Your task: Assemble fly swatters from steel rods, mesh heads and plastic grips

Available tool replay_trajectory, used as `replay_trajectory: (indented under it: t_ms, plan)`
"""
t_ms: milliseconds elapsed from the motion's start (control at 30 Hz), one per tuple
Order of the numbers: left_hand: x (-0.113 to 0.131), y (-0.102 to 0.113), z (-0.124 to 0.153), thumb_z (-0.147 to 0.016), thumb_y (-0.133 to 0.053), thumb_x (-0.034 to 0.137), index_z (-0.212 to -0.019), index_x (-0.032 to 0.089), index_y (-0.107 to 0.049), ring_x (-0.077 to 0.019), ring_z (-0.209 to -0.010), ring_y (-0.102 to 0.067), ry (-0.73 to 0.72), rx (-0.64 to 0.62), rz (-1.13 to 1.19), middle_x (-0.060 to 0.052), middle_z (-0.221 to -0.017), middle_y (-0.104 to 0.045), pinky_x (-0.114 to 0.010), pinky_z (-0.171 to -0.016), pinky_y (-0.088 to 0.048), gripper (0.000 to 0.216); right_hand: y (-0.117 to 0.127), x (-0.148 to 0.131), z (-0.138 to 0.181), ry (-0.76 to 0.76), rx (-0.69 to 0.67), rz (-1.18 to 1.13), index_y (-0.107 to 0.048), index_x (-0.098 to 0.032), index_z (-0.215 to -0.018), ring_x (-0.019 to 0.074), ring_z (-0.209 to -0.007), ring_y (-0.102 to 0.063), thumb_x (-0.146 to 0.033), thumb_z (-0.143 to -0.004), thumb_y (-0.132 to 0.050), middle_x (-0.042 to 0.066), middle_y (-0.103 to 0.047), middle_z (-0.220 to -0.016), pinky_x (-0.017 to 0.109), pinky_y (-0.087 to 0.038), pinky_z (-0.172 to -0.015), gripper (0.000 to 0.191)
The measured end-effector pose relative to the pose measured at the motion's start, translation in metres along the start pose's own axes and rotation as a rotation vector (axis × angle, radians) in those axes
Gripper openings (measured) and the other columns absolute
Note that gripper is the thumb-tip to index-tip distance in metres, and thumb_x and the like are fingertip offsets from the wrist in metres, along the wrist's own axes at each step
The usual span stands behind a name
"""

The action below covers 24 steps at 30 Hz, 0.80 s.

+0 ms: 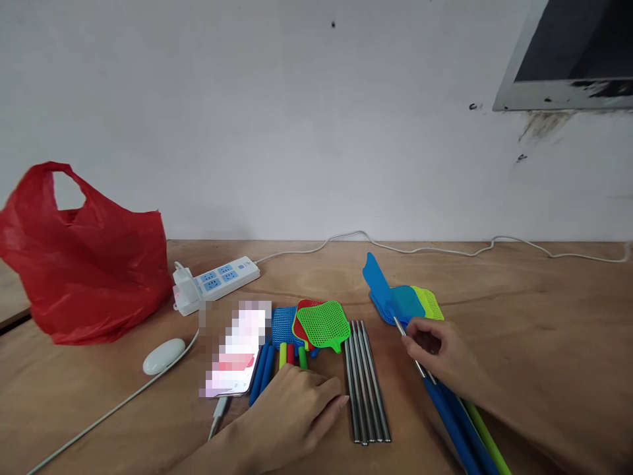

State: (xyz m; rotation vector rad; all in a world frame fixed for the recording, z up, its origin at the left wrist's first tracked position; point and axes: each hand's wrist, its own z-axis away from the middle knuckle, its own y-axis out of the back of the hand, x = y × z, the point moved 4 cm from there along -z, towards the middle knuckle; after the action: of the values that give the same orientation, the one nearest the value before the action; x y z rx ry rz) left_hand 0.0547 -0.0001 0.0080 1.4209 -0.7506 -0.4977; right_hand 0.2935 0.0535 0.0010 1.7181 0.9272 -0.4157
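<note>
while the right hand (438, 349) pinched a thin metal rod (399, 328), its tip touched the stacked fly-swatter heads (395, 300), at 1 o'clock from the loose steel rods (366, 382). the left hand (291, 409) lay flat on the tabletop (544, 316), fingers together, at 8 o'clock of them. the step looked like fitting rod to head, which called for lining the tip up with the head's neck.

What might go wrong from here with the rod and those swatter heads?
The right hand pinches a thin rod at the stacked swatter heads; a push might shove the stack away. The left hand lies beside the loose steel rods; a nudge may roll them. The phone sits close to that hand and might get knocked.
</note>
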Motion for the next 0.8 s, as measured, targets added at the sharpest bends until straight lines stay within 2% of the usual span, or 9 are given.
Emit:
replay_trajectory:
  t_ms: [100, 267, 400, 533, 800]
  plan:
    - [0.0, -0.0002, -0.0004, -0.106, -0.034, 0.029, -0.078, 0.021, -0.05, -0.0195, -0.062, -0.062, 0.0, 0.0, 0.0, 0.0, -0.073, -0.066, -0.031, -0.055, -0.027, 0.033, 0.004, 0.0052, -0.0022, -0.003, 0.063, -0.009, -0.041, -0.024, -0.062, 0.013, -0.049, -0.04, -0.035, -0.085, -0.049, -0.005, -0.039, -0.054, 0.026, -0.029, -0.048, 0.027]
    - [-0.0003, 0.0001, 0.0, -0.105, -0.035, 0.028, -0.078, 0.021, -0.049, -0.0185, -0.061, -0.06, -0.01, 0.022, 0.012, 0.0, -0.072, -0.065, -0.031, -0.055, -0.027, 0.032, 0.0074, 0.0111, -0.004, -0.05, -0.002, 0.417, -0.039, -0.023, -0.057, 0.0146, -0.049, -0.046, -0.031, -0.081, -0.052, -0.004, -0.047, -0.05, 0.027, -0.026, -0.051, 0.028]
    - [-0.0006, -0.0006, 0.0005, -0.105, -0.036, 0.029, -0.078, 0.021, -0.05, -0.0185, -0.061, -0.06, -0.01, 0.029, 0.01, 0.0, -0.072, -0.065, -0.031, -0.054, -0.027, 0.032, 0.0082, 0.0087, -0.0021, -0.054, -0.026, 0.564, -0.043, -0.023, -0.059, 0.0182, -0.055, -0.051, -0.026, -0.078, -0.057, -0.001, -0.057, -0.056, 0.028, -0.021, -0.052, 0.024]
    - [-0.0009, -0.001, -0.0001, -0.106, -0.035, 0.029, -0.077, 0.02, -0.051, -0.0184, -0.061, -0.061, -0.018, 0.034, 0.0, 0.0, -0.072, -0.065, -0.032, -0.053, -0.026, 0.033, 0.0081, 0.0044, -0.0007, -0.041, -0.035, 0.717, -0.043, -0.024, -0.065, 0.0182, -0.055, -0.053, -0.026, -0.081, -0.056, -0.001, -0.06, -0.063, 0.027, -0.02, -0.051, 0.021]
    - [0.0012, 0.0003, 0.0014, -0.105, -0.037, 0.026, -0.077, 0.02, -0.051, -0.0176, -0.059, -0.06, -0.042, 0.072, 0.012, 0.0, -0.07, -0.065, -0.031, -0.053, -0.028, 0.032, 0.0087, 0.0058, 0.0, -0.005, -0.017, 0.765, -0.039, -0.024, -0.068, 0.0197, -0.055, -0.055, -0.025, -0.082, -0.054, -0.001, -0.06, -0.065, 0.028, -0.018, -0.051, 0.02]
